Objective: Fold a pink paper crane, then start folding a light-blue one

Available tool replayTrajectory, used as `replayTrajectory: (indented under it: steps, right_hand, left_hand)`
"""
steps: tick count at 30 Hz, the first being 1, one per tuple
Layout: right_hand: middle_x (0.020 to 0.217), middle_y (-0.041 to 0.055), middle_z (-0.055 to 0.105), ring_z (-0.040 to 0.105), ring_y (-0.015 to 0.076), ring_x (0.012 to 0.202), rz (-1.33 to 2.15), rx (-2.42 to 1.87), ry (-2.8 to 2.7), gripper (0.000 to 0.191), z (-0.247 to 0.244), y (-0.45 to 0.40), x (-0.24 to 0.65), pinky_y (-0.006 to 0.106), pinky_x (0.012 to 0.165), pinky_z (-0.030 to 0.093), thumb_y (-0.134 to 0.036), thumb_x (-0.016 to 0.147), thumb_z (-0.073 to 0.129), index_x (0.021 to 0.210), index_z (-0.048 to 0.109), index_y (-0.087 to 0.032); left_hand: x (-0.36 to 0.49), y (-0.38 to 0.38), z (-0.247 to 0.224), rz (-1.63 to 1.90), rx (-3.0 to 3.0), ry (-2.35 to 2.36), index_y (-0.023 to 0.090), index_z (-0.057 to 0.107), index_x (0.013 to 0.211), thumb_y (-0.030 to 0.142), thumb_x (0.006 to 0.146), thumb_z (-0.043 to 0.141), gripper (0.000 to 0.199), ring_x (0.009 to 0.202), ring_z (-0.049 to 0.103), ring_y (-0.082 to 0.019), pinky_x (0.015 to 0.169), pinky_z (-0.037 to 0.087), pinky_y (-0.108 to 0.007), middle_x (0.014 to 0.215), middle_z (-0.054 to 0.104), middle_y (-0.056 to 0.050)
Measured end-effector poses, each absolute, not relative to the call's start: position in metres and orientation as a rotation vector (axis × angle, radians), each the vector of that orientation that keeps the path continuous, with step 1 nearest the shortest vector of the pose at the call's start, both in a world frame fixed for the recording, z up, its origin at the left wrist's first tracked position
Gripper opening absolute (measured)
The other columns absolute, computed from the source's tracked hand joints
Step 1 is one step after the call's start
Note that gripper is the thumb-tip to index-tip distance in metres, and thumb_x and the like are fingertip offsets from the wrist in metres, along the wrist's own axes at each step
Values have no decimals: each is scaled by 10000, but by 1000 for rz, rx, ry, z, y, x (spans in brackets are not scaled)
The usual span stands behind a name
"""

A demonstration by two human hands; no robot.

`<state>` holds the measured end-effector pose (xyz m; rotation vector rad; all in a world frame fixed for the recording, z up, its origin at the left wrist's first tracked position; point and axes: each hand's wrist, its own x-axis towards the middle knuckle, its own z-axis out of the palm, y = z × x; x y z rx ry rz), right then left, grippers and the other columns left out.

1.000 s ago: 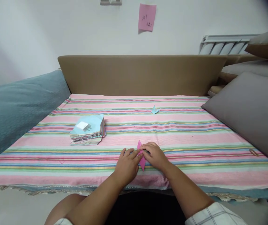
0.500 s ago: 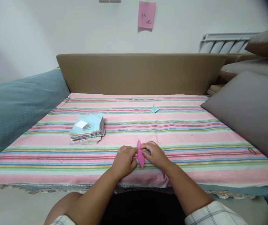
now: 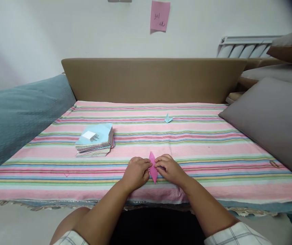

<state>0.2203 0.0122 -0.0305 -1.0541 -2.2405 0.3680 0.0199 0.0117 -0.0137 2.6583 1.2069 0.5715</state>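
A narrow, diamond-shaped piece of folded pink paper lies on the striped cloth, its long points facing away from me and toward me. My left hand is closed on its left edge, fingertips reaching onto the paper's middle. From the other side, my right hand pinches the right edge with thumb and fingers. Farther back on the cloth rests a small light-blue folded paper crane.
To the left is a stack of square coloured paper with a white plug adapter on top. A striped cloth covers the seat. A teal cushion bounds the left, grey cushions the right, a brown backrest the rear.
My left fingertips have shifted slightly right, farther onto the pink paper. My right fingers have moved a little along its right edge. The paper stays in nearly the same place.
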Motion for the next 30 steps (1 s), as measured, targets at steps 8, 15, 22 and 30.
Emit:
replayTrajectory:
  steps: [8,15,22,30]
  right_hand:
    - [994,43,669,575,191,924,449,-1013,-2235,241,-32,13,224,367,843,448,-124,760,571,975,633,-215]
    - [982,46,676,592,197,907,460,-999,-2219,223,-31,14,224,380,827,458,-141,764,564,952,650,-225]
    - [984,52,680,596,197,915,470,-1009,-2213,227,-31,14,224,381,840,456,-142,758,576,962,645,-213]
    - [988,51,682,598,193,925,487,-1018,-2214,216,-30,13,225,373,845,462,-145,759,586,954,649,-213]
  left_hand:
    - [14,23,-11,560,2591,1116,237,664,1014,180,705,565,329,975,604,-214,915,397,-388,1101,668,-18]
    - [12,24,-10,550,2561,1088,245,677,973,207,680,619,301,979,605,-220,914,398,-378,1094,671,-10]
    - [12,25,-11,567,2561,1087,250,680,973,225,677,634,301,979,608,-225,913,398,-382,1092,673,-20]
    - [12,26,-9,542,2549,1087,248,683,986,236,685,645,303,987,610,-226,914,395,-391,1096,672,-24]
